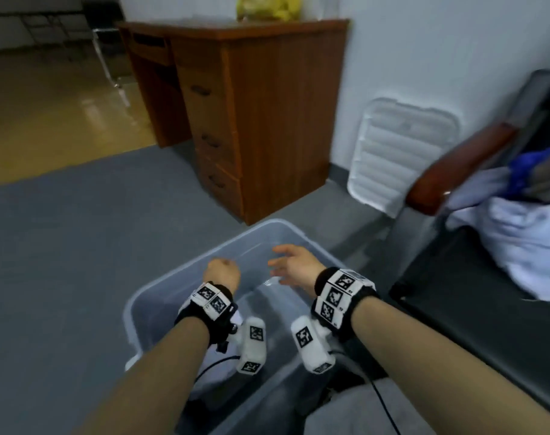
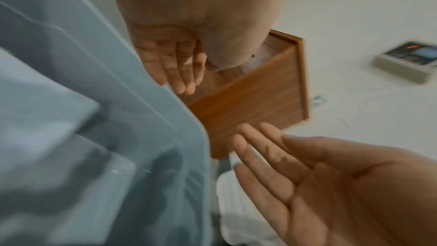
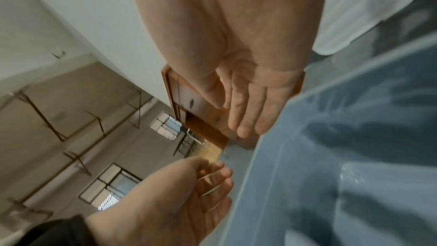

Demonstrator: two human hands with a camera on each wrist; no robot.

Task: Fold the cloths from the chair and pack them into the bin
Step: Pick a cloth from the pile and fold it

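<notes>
Head view shows both hands held over the clear plastic bin (image 1: pixel 160 287), neither one touching it nor holding anything. The left hand (image 1: pixel 222 273) looks bunched from above, but the left wrist view shows its fingers (image 2: pixel 175 74) lying fairly straight and only loosely bent, with nothing in the palm. The right hand (image 1: pixel 294 265) is spread, palm turned toward the left hand, fingers apart and relaxed; the right wrist view shows its fingers (image 3: pixel 248 111) extended and bare.

Below and between the two hands the bin stands on the grey floor (image 1: pixel 63 246); a white folded cloth (image 1: pixel 215 368) seems to lie inside it under the left forearm, though the blur makes that hard to judge. Well off to the right of the right hand, the chair (image 1: pixel 462 302) carries a heap of white and blue cloths (image 1: pixel 525 237) beside its wooden armrest (image 1: pixel 456 171).

Beyond the fingertips stands a brown wooden desk (image 1: pixel 277 120), and a white ribbed lid (image 1: pixel 396 152) leans against the wall on the right hand's far side.
</notes>
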